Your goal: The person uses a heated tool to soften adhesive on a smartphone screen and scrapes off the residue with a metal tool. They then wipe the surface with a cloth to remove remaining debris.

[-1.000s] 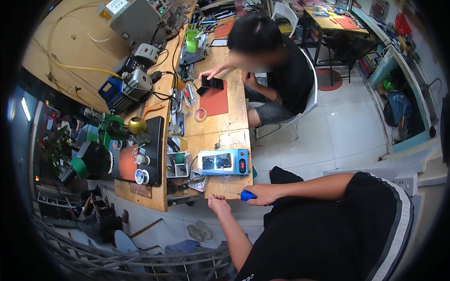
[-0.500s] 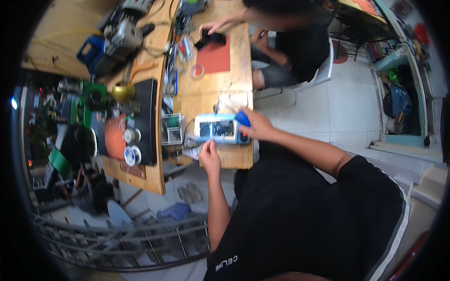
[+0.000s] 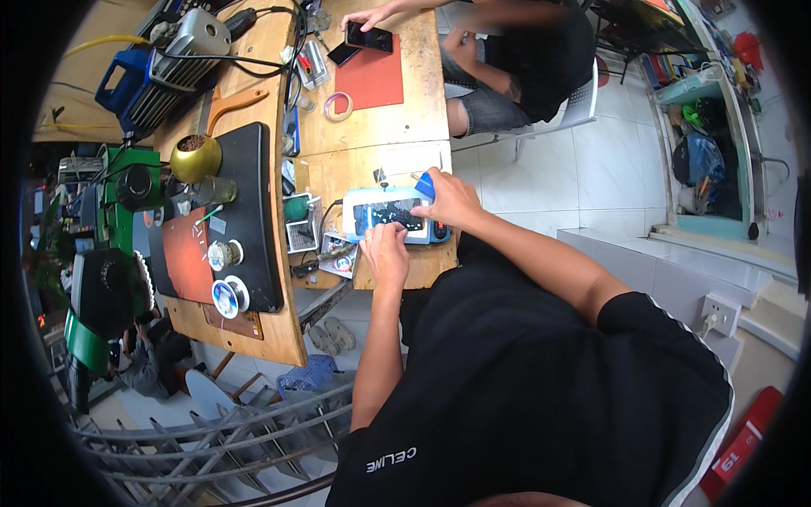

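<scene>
A low light-blue bench device (image 3: 349, 226) with a small red-lit display stands near the end of the wooden table. On its top lies a dark phone-sized panel (image 3: 390, 214) with pale, patchy marks. My left hand (image 3: 387, 253) is at the panel's near edge, fingertips drawn together; whatever they pinch is too small to make out. My right hand (image 3: 452, 203) is closed around a blue tool (image 3: 427, 185) at the panel's right end, with its thumb reaching down to the panel. The fingers partly hide the tool.
Across the table a person's hand (image 3: 365, 19) holds a dark phone (image 3: 369, 38) over a red mat (image 3: 376, 80). A tape roll (image 3: 338, 106) lies nearby. White baskets (image 3: 302, 237) sit left of the device. Wire spools (image 3: 230, 296) and a gold pot (image 3: 195, 158) stand on the left bench.
My left hand has moved up onto the panel's near edge, from just below it. My right thumb now reaches toward the panel, with the blue tool still held. The view has shifted slightly.
</scene>
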A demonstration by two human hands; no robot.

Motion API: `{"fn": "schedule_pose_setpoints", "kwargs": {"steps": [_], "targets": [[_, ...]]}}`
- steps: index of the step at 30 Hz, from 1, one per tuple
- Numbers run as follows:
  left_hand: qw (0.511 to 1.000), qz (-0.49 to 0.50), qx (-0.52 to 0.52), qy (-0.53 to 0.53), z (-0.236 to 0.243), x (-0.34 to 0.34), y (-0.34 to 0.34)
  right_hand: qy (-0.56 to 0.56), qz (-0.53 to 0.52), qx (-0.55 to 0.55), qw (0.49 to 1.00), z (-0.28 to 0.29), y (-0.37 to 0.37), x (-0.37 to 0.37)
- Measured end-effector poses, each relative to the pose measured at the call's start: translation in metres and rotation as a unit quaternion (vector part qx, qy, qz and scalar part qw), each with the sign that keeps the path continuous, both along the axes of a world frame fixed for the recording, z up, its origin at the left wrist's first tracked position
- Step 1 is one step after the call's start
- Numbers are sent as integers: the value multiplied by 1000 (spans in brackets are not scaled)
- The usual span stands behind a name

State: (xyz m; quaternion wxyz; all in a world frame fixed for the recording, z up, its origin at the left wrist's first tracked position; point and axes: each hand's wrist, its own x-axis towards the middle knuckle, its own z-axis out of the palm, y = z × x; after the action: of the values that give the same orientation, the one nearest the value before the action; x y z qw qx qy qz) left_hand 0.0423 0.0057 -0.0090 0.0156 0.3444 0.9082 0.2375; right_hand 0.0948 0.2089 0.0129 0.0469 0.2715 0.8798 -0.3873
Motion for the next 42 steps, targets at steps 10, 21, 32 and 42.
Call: {"fn": "schedule_pose_setpoints", "kwargs": {"steps": [10, 21, 32, 42], "targets": [[994, -80, -38, 58, 6, -7, 14, -55, -4, -1, 998, 8, -2, -8], [997, -70, 5, 36, 7, 8, 18, -45, 8, -20, 999, 5, 2, -8], [999, 21, 36, 27, 4, 19, 16, -25, 26, -33, 999, 3, 4, -6], [978, 208, -10, 3, -1, 14, -9, -21, 28, -39, 999, -4, 4, -4]]}}
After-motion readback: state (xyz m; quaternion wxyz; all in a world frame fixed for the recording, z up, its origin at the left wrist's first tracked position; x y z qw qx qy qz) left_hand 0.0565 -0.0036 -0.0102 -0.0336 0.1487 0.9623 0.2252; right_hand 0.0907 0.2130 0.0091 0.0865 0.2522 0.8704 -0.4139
